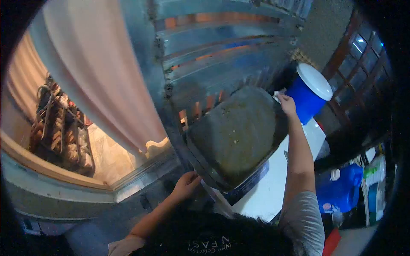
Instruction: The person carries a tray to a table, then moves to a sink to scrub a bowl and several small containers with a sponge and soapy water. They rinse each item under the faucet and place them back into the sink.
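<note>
- Dark printed shirt front [209, 245] lies nearest the head camera, at the bottom, with a grey sleeve [304, 213] on the right arm.
- Left hand [187, 184]: fingers curled narrow at the near left corner of a dark rectangular tray [237, 134]; whether they grip it or only touch it, I cannot tell.
- Right hand [286, 105]: thumb and fingers pinched together on a small white piece [277, 94], right beside the tray's far right corner.
- One tray, its broad face worn and brownish with a few pale specks, spans between the two hands above the left part of a white surface [267, 194]; how much of its weight rests there is hidden.
- One blue bucket [304, 100] with one white lid [315, 81] stands by the far edge of the white surface, near the right hand.
- One blue jug [339, 187] with one white cap [335, 174] lies beyond the right edge, beside other containers too crowded to count.
- Behind the tray's far edge rises a slatted metal panel [222, 42], orange light showing through its gaps.
- Left of it hangs a pink curtain [102, 72]; past this, one rack [64, 132] with blurred contents stands on a pale floor [109, 149].
- One paned door [358, 64] closes the upper right.
</note>
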The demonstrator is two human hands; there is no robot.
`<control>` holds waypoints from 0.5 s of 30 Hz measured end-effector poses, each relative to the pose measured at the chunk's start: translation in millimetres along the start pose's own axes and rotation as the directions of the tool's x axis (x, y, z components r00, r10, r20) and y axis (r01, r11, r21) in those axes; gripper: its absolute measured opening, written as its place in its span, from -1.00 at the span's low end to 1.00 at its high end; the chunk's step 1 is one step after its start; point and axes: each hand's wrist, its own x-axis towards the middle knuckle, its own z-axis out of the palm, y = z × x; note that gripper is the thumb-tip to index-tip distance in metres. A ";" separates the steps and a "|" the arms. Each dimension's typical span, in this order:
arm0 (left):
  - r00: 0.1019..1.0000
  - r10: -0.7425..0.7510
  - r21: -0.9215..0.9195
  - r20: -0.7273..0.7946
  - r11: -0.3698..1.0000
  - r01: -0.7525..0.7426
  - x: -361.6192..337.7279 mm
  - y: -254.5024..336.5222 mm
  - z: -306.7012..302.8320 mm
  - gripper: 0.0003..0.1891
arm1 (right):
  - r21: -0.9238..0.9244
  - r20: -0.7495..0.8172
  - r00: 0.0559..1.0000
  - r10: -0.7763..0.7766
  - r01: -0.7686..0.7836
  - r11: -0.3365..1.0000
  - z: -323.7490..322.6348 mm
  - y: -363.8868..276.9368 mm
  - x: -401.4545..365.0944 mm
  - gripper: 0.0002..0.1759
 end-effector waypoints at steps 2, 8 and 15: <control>0.999 0.036 0.073 0.031 0.997 -0.039 7.3 -10.8 1.6 -0.73 | -0.126 -0.137 0.980 -0.146 0.129 0.984 7.6 -16.5 -35.2 -0.64; 0.949 0.046 0.231 0.311 0.965 -0.123 26.2 -11.1 -28.2 -0.79 | -0.388 -0.531 0.735 -0.421 0.231 0.892 2.5 -50.6 -246.3 -0.72; 0.641 0.164 0.213 0.749 0.857 -0.469 31.1 -23.3 -38.4 -0.81 | 0.227 -0.820 0.311 0.481 -0.594 0.772 104.1 51.0 -647.1 -0.61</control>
